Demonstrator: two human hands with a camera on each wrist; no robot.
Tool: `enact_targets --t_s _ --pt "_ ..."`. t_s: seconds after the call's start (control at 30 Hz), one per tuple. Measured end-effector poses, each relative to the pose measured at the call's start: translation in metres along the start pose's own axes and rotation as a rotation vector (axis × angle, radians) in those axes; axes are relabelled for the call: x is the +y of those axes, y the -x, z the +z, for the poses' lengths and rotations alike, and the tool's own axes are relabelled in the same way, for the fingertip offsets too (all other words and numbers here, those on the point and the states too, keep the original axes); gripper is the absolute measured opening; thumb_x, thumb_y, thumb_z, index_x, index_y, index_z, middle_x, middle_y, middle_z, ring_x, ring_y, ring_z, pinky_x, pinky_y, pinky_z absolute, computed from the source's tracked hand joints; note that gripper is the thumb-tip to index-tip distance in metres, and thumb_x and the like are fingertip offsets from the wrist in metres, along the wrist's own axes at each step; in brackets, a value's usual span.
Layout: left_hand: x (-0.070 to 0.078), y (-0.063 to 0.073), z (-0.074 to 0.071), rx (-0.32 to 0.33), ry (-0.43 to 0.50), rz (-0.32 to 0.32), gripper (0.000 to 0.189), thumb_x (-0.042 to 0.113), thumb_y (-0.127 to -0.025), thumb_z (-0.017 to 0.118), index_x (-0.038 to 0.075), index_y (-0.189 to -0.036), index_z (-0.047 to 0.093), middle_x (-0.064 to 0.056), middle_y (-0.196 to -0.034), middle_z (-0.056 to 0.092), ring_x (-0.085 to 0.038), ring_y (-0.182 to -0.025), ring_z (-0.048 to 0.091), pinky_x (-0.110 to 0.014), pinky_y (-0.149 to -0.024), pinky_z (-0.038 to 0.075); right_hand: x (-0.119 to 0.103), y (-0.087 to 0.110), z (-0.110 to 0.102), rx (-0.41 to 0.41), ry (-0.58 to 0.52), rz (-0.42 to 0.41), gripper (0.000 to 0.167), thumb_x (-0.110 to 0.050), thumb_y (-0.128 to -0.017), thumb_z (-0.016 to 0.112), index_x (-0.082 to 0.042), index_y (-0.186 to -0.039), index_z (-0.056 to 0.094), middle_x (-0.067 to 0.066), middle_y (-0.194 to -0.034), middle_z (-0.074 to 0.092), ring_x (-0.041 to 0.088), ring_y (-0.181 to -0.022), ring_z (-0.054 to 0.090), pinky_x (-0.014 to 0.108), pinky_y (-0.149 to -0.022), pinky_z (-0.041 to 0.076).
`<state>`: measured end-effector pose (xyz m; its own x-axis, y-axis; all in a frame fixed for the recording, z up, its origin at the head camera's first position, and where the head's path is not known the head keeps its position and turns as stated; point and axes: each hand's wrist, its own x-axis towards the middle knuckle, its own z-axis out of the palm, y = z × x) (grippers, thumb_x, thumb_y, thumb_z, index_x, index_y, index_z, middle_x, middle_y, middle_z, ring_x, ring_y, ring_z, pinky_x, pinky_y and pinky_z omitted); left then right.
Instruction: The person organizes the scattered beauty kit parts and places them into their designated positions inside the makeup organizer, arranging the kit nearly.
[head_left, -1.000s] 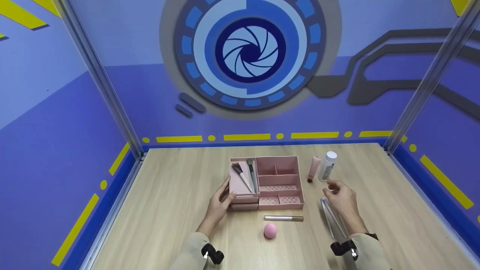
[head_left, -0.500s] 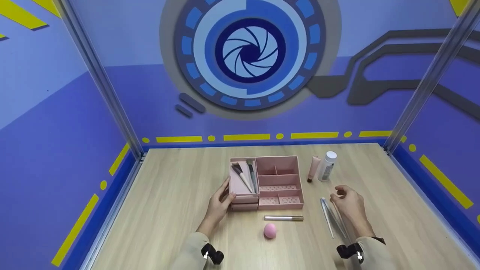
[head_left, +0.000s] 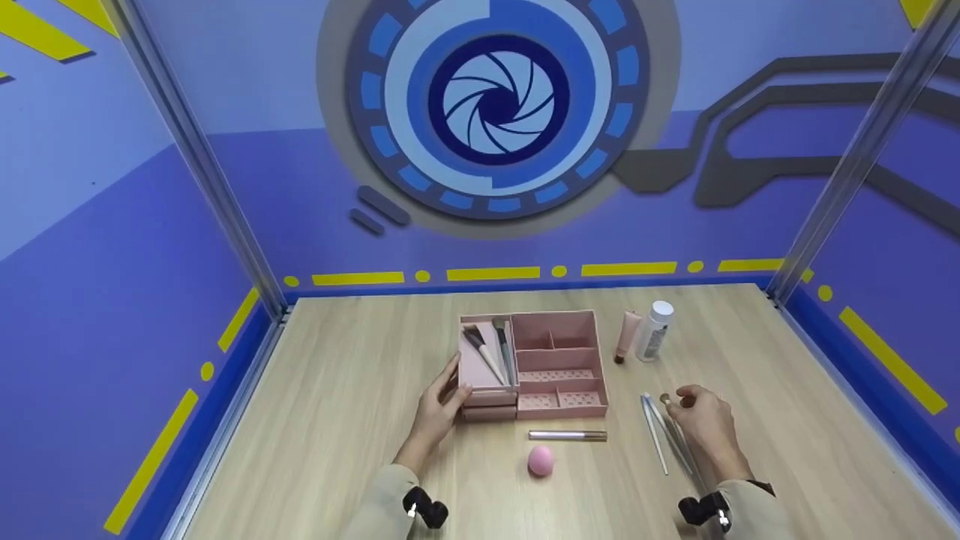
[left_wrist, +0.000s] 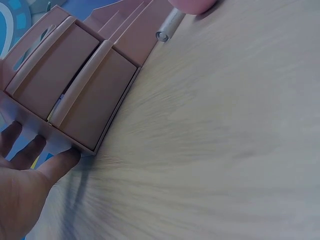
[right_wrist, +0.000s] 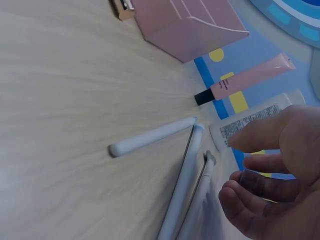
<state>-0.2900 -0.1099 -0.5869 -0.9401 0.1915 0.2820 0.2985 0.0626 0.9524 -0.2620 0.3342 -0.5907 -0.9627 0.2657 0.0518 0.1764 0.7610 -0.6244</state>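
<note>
My left hand (head_left: 437, 411) rests against the left side of a pink makeup organizer (head_left: 581, 414). In the left wrist view its thumb (left_wrist: 62, 162) lies at the lower front corner, below two drawers. Two makeup brushes (head_left: 487, 357) lie on the organizer's left top. My right hand (head_left: 703, 421) hovers over makeup brushes on the table, its fingers loosely bent. A small brush tip (head_left: 665, 400) shows right by its fingertips. The right wrist view has three brushes with pale handles (right_wrist: 152, 137) beside the hand, and nothing between thumb and fingers.
Behind the right hand stand a pink tube (head_left: 627, 336) with a dark cap and a white-capped bottle (head_left: 655, 332). A slim metallic tube (head_left: 567, 436) and a pink makeup sponge (head_left: 540, 461) lie before the organizer. Blue panels (head_left: 247, 195) enclose the table.
My right hand has moved away from the bottle, rightward and nearer to me, uncovering the small brush tip by its fingers. The left hand and the organizer have stayed in place.
</note>
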Motion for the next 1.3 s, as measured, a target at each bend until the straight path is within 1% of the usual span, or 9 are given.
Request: enact_targets --t_s 0.17,0.23,0.4,0.5,0.6,0.77,0.9,1.17,1.3 --pt "-0.0005 -0.0009 -0.0006 -0.004 0.004 0.011 0.061 0.012 -0.097 0.06 0.0 -0.15 0.033 -0.023 -0.153 0.035 -0.036 -0.139 0.039 -0.023 -0.11 0.04 0.0041 -0.0002 0.0016 -0.016 0.011 0.001 0.04 -0.017 -0.084 0.068 0.005 -0.117 0.062 0.021 -0.101 0.068 0.035 -0.089 0.064 0.052 -0.076 0.05" --pt "-0.0049 -0.0023 -0.0003 -0.005 0.022 0.014 0.061 0.011 -0.097 0.059 0.0 -0.151 0.032 -0.022 -0.154 0.033 -0.036 -0.139 0.039 -0.023 -0.111 0.038 0.0053 0.0002 0.0028 -0.022 0.012 -0.003 0.039 -0.016 -0.084 0.068 0.005 -0.116 0.062 0.022 -0.101 0.068 0.033 -0.087 0.065 0.05 -0.073 0.051" --pt "-0.0066 -0.0038 0.0001 -0.021 0.074 0.013 0.062 0.009 -0.097 0.058 0.0 -0.151 0.029 -0.022 -0.157 0.029 -0.036 -0.141 0.035 -0.022 -0.112 0.037 0.0077 0.0016 0.0046 -0.052 0.006 0.011 0.036 -0.012 -0.084 0.066 0.007 -0.115 0.062 0.022 -0.102 0.067 0.029 -0.084 0.064 0.042 -0.067 0.053" --pt "-0.001 -0.0021 -0.0003 -0.027 0.07 0.004 0.062 0.009 -0.098 0.058 -0.001 -0.151 0.029 -0.023 -0.156 0.029 -0.036 -0.142 0.034 -0.021 -0.11 0.038 0.008 0.0016 0.0044 -0.074 0.01 0.025 0.036 -0.011 -0.084 0.065 0.007 -0.115 0.062 0.023 -0.103 0.067 0.029 -0.085 0.063 0.043 -0.068 0.054" --pt "0.0001 -0.0013 -0.0004 -0.025 0.07 -0.004 0.062 0.009 -0.098 0.058 0.0 -0.152 0.029 -0.022 -0.156 0.029 -0.035 -0.142 0.034 -0.021 -0.11 0.039 0.0082 0.0007 0.0045 -0.079 0.03 0.027 0.035 -0.01 -0.083 0.065 0.007 -0.113 0.063 0.022 -0.101 0.067 0.03 -0.086 0.064 0.046 -0.071 0.054" --pt "-0.001 -0.0013 -0.0005 -0.02 0.067 -0.005 0.062 0.01 -0.097 0.058 0.0 -0.151 0.03 -0.022 -0.155 0.031 -0.035 -0.141 0.036 -0.02 -0.108 0.04 0.0083 0.0004 0.0049 -0.087 0.067 0.017 0.032 -0.005 -0.082 0.063 0.008 -0.111 0.064 0.022 -0.099 0.067 0.028 -0.08 0.061 0.043 -0.065 0.054" --pt "-0.0014 -0.0016 -0.0005 -0.015 0.064 -0.003 0.062 0.01 -0.097 0.059 -0.001 -0.151 0.031 -0.022 -0.155 0.031 -0.035 -0.14 0.037 -0.019 -0.108 0.039 0.0092 0.001 0.0045 -0.078 0.09 -0.002 0.033 -0.002 -0.081 0.06 0.009 -0.111 0.065 0.025 -0.102 0.068 0.028 -0.081 0.061 0.043 -0.066 0.054" --pt "-0.001 -0.0021 -0.0002 -0.012 0.054 0.01 0.061 0.01 -0.097 0.059 -0.002 -0.15 0.031 -0.023 -0.154 0.032 -0.036 -0.14 0.037 -0.02 -0.109 0.038 0.0099 0.0013 0.0016 -0.081 0.071 -0.005 0.033 -0.002 -0.081 0.06 0.01 -0.112 0.065 0.024 -0.1 0.067 0.028 -0.082 0.061 0.041 -0.065 0.055" --pt "0.0003 -0.0003 -0.0003 -0.021 0.046 -0.012 0.061 0.012 -0.098 0.058 0.001 -0.152 0.03 -0.019 -0.157 0.029 -0.034 -0.141 0.036 -0.023 -0.111 0.038 0.0073 0.0006 0.0003 -0.063 0.075 -0.007 0.032 -0.004 -0.081 0.061 0.008 -0.111 0.066 0.022 -0.1 0.068 0.027 -0.081 0.06 0.038 -0.063 0.053"
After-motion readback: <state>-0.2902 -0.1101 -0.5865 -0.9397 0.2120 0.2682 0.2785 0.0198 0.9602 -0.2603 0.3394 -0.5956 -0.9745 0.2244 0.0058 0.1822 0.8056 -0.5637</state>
